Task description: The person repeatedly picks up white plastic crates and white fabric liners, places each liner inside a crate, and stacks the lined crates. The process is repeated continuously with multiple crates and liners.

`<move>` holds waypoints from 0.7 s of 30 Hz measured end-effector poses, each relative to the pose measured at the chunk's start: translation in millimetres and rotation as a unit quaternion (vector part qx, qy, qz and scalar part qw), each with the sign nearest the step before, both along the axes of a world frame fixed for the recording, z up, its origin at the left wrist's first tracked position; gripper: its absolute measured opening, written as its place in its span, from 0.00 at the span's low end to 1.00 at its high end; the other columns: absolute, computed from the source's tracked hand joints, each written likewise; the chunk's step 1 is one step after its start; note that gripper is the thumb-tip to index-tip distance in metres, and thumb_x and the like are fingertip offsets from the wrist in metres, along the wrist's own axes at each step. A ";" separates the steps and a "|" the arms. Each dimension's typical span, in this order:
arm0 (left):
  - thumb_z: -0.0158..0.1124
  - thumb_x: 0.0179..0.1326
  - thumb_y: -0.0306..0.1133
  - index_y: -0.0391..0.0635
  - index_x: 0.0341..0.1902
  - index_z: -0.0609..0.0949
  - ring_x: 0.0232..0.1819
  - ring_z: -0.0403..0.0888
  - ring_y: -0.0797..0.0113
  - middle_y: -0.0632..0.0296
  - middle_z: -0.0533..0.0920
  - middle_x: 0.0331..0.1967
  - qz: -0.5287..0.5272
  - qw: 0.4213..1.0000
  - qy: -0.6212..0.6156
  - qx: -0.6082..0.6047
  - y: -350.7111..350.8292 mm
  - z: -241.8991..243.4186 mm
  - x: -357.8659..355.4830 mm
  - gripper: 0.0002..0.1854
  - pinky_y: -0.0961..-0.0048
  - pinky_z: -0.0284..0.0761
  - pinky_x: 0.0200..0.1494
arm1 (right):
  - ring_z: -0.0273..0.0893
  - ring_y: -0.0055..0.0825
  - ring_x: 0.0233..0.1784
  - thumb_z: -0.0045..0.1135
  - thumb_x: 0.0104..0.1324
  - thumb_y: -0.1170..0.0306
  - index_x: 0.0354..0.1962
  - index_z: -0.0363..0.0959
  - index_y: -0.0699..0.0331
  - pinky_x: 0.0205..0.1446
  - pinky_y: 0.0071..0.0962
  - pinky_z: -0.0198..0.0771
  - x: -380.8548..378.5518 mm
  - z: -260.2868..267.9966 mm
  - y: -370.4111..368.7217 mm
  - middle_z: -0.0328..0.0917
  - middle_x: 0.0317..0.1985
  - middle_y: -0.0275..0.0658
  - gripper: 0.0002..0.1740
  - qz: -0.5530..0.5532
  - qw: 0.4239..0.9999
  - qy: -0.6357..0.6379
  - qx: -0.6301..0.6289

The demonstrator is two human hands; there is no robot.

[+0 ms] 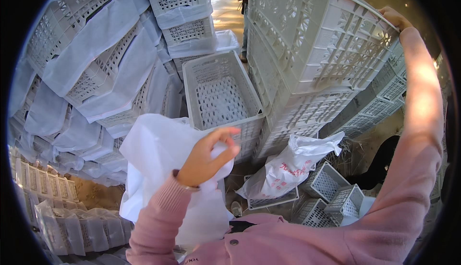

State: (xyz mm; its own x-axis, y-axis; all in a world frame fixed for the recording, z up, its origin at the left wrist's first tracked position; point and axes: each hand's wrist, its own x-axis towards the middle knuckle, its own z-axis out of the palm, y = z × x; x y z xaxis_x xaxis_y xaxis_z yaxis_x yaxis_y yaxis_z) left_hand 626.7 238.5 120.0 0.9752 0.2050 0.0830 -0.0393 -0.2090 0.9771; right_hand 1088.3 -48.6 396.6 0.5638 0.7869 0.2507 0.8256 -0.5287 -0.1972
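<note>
My right hand [395, 18] grips the far upper rim of a grey-white perforated plastic crate [324, 41], the top one of a tall stack at the right. My arm is raised, and part of that hand is hidden behind the rim. In front of my body, my left hand [207, 160] is slightly blurred. Its thumb and fingers curve apart with nothing visible between them. Under and beside it are white thin sheets [155, 153], bunched near my chest. Just past them stands an open crate [223, 95] with a perforated floor; no contents show inside.
At left rise stacks of crates draped with white liners [101, 49]. A printed white woven sack [284, 171] leans in a low crate near small baskets [327, 189]. A person's leg [245, 27] shows beyond, and a dark-clothed leg [378, 164] at right.
</note>
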 end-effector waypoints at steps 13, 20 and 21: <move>0.77 0.44 0.51 0.34 0.63 0.63 0.55 0.74 0.46 0.41 0.72 0.56 0.177 0.944 -0.213 0.177 -40.2 32.8 149.7 0.49 0.58 0.73 0.55 | 0.75 0.26 0.32 0.55 0.51 0.73 0.39 0.82 0.64 0.37 0.30 0.71 -8.2 71.8 23.8 0.81 0.30 0.34 0.16 -0.112 0.983 -0.142 -0.018; 0.68 0.56 0.33 0.44 0.63 0.64 0.47 0.79 0.46 0.51 0.82 0.44 0.227 0.927 -0.260 0.148 -33.5 14.1 134.2 0.33 0.58 0.73 0.47 | 0.76 0.34 0.35 0.51 0.55 0.71 0.41 0.80 0.62 0.40 0.35 0.71 -196.0 -134.5 19.7 0.80 0.34 0.39 0.16 0.003 0.963 -0.200 0.180; 0.68 0.56 0.33 0.44 0.63 0.65 0.48 0.79 0.46 0.50 0.82 0.45 0.224 0.927 -0.266 0.143 -34.4 11.3 130.2 0.33 0.58 0.73 0.47 | 0.76 0.36 0.36 0.50 0.56 0.71 0.42 0.79 0.61 0.41 0.36 0.71 -219.4 -196.0 19.1 0.80 0.34 0.40 0.16 -0.001 0.977 -0.151 0.151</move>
